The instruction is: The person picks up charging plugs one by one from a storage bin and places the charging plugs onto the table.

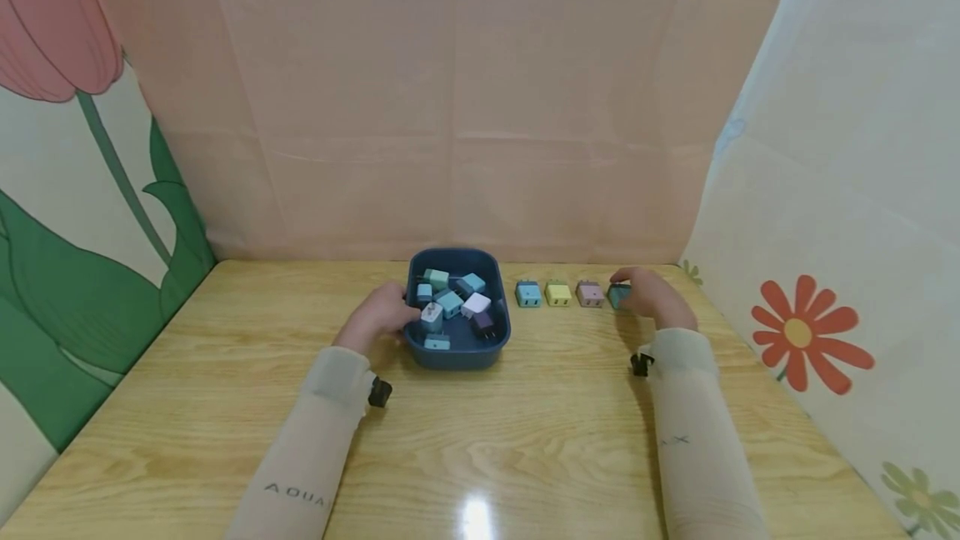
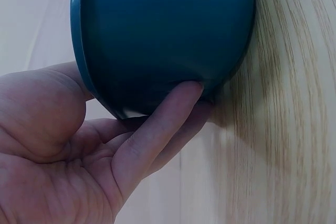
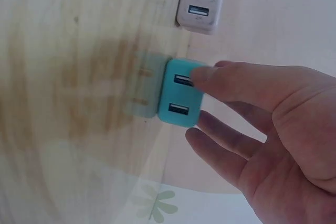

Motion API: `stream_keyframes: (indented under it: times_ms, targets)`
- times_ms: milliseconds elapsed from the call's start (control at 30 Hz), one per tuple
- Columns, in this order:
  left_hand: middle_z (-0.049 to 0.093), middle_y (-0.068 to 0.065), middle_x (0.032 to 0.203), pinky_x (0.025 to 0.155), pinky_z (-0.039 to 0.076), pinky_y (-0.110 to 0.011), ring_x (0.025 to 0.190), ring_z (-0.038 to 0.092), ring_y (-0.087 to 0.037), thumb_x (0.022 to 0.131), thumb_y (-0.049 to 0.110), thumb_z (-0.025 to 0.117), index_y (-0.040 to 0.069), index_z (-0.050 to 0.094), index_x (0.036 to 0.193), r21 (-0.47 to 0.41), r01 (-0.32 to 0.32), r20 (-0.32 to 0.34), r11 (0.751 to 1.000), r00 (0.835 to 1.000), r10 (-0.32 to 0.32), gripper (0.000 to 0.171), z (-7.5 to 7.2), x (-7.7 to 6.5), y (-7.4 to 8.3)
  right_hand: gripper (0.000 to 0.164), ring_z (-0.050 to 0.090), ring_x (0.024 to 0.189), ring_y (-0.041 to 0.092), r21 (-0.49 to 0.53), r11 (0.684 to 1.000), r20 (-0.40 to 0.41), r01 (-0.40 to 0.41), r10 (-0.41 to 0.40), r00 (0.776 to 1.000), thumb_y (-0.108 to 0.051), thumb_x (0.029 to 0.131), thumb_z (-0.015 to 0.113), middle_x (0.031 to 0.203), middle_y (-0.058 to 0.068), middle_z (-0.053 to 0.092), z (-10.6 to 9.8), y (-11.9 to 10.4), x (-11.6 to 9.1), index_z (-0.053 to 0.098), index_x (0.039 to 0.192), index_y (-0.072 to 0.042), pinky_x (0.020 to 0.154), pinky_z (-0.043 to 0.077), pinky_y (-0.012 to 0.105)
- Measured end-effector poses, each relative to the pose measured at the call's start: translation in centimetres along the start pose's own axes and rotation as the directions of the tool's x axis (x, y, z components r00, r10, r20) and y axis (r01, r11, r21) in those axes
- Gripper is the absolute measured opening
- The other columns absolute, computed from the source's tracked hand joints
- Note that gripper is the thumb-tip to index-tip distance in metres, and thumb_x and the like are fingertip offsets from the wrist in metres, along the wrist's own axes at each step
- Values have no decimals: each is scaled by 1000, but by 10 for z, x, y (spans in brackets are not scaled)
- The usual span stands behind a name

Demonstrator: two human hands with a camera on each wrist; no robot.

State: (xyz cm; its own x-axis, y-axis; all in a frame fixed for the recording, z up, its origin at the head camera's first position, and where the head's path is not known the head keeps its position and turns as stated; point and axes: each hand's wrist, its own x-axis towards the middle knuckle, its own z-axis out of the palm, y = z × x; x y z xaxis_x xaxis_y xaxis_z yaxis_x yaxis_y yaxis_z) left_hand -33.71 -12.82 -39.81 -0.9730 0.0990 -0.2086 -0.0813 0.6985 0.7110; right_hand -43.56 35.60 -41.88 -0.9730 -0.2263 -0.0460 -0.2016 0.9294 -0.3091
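Observation:
My left hand (image 1: 382, 312) grips the left side of a dark blue plastic bin (image 1: 459, 360), thumb at the rim. In the left wrist view, its fingers (image 2: 157, 135) lie against the bin's outer wall (image 2: 168, 30). Several USB charger plugs lie jumbled inside, among them a white one (image 1: 476, 304) and a dark purple one (image 1: 483, 324). At the right end of a row, my right hand (image 1: 654, 294) pinches a teal USB charger (image 3: 180, 93) by its edges. Two USB ports face the wrist camera, and the thumb overlaps the upper one.
Left of the teal charger stand a mauve charger (image 1: 590, 294), a yellow one (image 1: 558, 293) and a blue one (image 1: 528, 294), spaced along the wooden table (image 1: 525, 423). A pink cloth backdrop (image 1: 465, 107) rises behind the table, with flower-printed sheets (image 1: 817, 190) at the sides.

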Motion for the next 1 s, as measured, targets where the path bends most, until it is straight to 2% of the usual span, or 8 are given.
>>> stream_keyframes:
  times_ms: [167, 333, 1000]
  targets:
    - [76, -21, 117, 80, 65, -35, 86, 75, -24, 107, 16, 64, -6, 69, 129, -5, 8, 3, 1000, 1000, -8, 31, 0, 0, 1, 49, 55, 138, 59, -11, 1000, -27, 23, -23, 999, 0, 98, 65, 151, 37, 58, 1, 0, 1, 61, 146, 4, 113, 46, 73]
    - [76, -21, 118, 80, 65, -35, 86, 75, -24, 107, 16, 64, -5, 69, 129, -3, 11, 1, 1000, 1000, -11, 30, 0, 0, 1, 49, 53, 140, 59, -9, 1000, -20, -15, 15, 1000, 1, 101, 61, 155, 35, 55, 3, 1, 0, 60, 149, 1, 114, 46, 73]
    - [76, -22, 120, 77, 65, -35, 85, 76, -24, 107, 15, 64, -5, 69, 129, -15, 4, 10, 1000, 1000, -4, 30, -1, 1, 0, 48, 56, 138, 56, -1, 999, -24, -37, 37, 999, 2, 101, 62, 154, 36, 56, 5, 4, 2, 61, 149, 0, 112, 47, 72]
